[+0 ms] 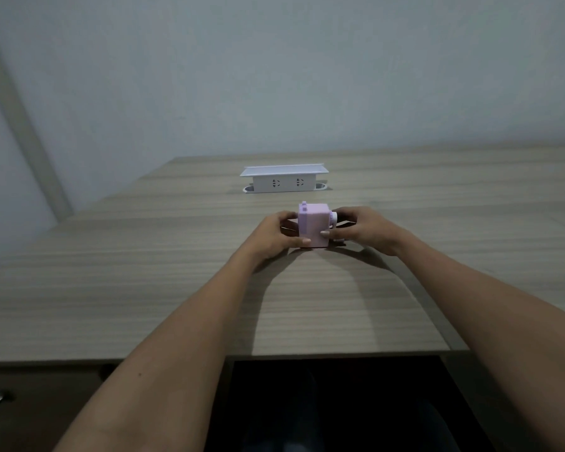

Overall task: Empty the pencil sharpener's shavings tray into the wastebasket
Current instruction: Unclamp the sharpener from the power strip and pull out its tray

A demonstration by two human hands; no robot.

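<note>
**Both hands on the sharpener**

I see the pink pencil sharpener [313, 226] standing upright on the bench [177, 288], at 12 o'clock from me. My left hand [274, 234] and right hand [362, 228] have their fingers clamped on its two sides. A white socket box [284, 179] sits beyond it.

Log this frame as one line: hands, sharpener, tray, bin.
left hand: gripping pink sharpener | right hand: on its crank side | sharpener: upright on desk | tray: not visibly out | wastebasket: not in view

Office: wood-grain desk [177, 288] w/ pop-up socket box [284, 181], drawer [30, 402].
</note>
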